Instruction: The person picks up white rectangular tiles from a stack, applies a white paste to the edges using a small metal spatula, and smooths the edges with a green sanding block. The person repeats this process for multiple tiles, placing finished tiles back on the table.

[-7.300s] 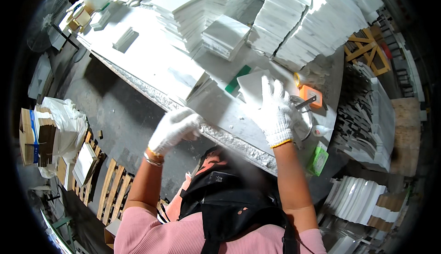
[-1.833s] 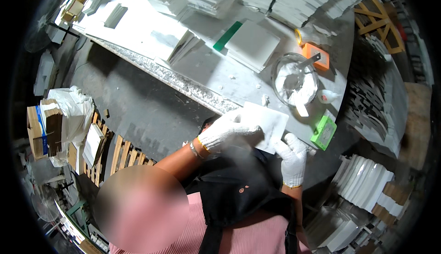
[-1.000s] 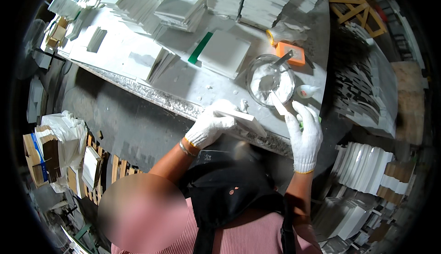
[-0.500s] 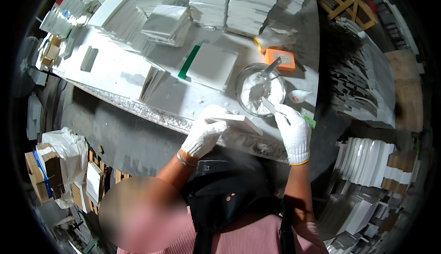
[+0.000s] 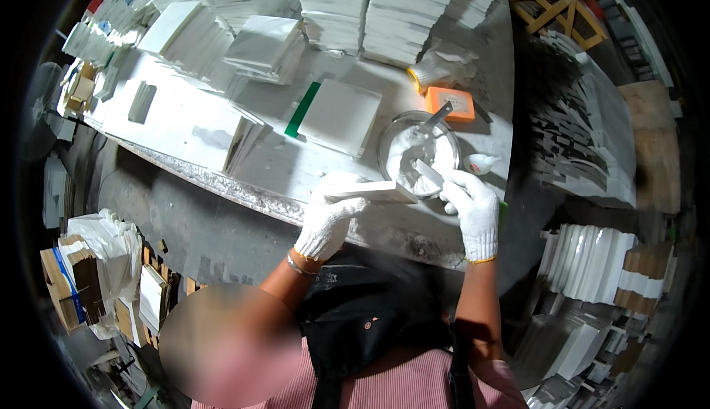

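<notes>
My left hand, in a white knitted glove, grips a white tile by its left end, tilted nearly edge-on above the table's front edge. My gloved right hand is closed round a putty knife. Its blade points left over the near rim of a clear bowl, and a bit of green handle shows behind the hand. White paste lies in the bowl, where a second putty knife leans on the far rim. Left of the bowl sits a stack of square white tiles beside a green strip.
An orange box stands behind the bowl, with a spare glove farther back. A small white bottle lies right of the bowl. Tall tile stacks fill the table's far side. More slabs stand at right.
The tile in my left hand has swung closer to level. My right hand and its putty knife have shifted slightly, with the blade now farther left.
</notes>
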Demonstrator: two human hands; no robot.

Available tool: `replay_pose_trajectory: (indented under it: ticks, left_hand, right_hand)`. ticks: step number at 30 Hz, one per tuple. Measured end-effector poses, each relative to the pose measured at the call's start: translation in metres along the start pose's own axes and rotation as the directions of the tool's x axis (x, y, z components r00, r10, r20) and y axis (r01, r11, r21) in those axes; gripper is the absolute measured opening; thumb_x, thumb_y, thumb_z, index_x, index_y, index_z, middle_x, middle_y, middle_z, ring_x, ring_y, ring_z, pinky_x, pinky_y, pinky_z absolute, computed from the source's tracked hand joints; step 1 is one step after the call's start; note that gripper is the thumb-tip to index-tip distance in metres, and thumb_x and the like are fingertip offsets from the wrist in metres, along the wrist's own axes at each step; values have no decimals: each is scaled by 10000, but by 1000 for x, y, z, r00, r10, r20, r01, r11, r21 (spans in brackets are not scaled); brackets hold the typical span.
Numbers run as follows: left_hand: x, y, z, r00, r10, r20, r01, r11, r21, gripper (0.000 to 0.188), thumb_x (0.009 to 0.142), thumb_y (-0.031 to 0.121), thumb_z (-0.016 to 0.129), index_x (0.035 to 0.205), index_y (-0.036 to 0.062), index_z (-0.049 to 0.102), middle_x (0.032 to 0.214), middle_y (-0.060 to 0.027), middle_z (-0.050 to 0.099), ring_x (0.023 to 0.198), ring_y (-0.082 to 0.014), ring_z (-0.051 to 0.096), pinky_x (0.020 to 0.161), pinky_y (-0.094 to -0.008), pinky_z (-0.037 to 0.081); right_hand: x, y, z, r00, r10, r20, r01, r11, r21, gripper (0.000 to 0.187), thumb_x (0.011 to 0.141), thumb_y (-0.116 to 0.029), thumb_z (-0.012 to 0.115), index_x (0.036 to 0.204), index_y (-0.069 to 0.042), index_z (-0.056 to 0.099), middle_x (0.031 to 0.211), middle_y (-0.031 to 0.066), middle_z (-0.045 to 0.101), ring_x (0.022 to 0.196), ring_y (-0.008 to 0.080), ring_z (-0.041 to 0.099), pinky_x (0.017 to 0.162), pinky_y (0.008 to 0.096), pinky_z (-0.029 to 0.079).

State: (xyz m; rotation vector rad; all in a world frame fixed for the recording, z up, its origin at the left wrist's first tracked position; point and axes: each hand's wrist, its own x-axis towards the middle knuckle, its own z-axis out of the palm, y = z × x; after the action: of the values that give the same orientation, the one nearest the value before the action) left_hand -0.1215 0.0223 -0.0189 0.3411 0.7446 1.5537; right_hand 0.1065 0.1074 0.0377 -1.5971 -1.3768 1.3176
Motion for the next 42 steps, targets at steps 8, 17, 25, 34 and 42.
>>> replay_pose_trajectory:
  ticks: [8, 17, 25, 34, 42]
  left_hand:
    - [8, 10, 23, 994, 97, 47, -97, 995, -3, 401, 781, -59, 737, 1151, -28, 589, 1075, -169, 680, 915, -245, 675, 797, -364, 563]
    - [19, -7, 38, 980, 194, -34, -194, 981, -17, 457, 767, -101, 694, 1205, -39, 579, 1093, -159, 681, 870, -212, 681, 637, -284, 555]
    - [22, -11, 47, 981, 179, -80, -161, 968, 192, 379, 761, -95, 681, 1131, -60, 606, 1085, -192, 690, 819, -207, 677, 585, -292, 562]
    - [26, -15, 48, 970, 233, -72, -208, 945, 254, 325, 805, -77, 704, 1121, -42, 636, 1098, -171, 699, 798, -177, 677, 580, -266, 548]
    - [26, -12, 50, 971, 218, -95, -188, 948, 258, 286, 822, -77, 701, 1100, -33, 650, 1111, -159, 697, 802, -171, 680, 591, -266, 556]
  right_hand:
    - [-23, -39, -12, 986, -45, -162, 63, 992, 108, 242, 884, -74, 679, 1112, -14, 734, 884, 75, 725, 638, 75, 650, 508, 164, 420]
    - [-47, -76, -14, 979, -58, -193, 101, 970, 220, 239, 885, -56, 649, 1100, 36, 699, 871, 116, 703, 638, 91, 619, 529, 169, 436]
    - [-49, -75, -11, 978, -82, -192, 127, 963, 237, 255, 881, -81, 690, 1126, -21, 727, 859, 78, 724, 657, 84, 665, 511, 163, 434]
    - [-52, -78, -6, 970, -126, -207, 161, 974, 161, 252, 895, -45, 680, 1141, -10, 720, 877, 84, 717, 673, 80, 644, 562, 186, 466]
    - [-54, -78, -4, 964, -159, -212, 183, 978, 98, 242, 896, 3, 668, 1133, 14, 715, 918, 105, 713, 745, 127, 675, 613, 232, 530]
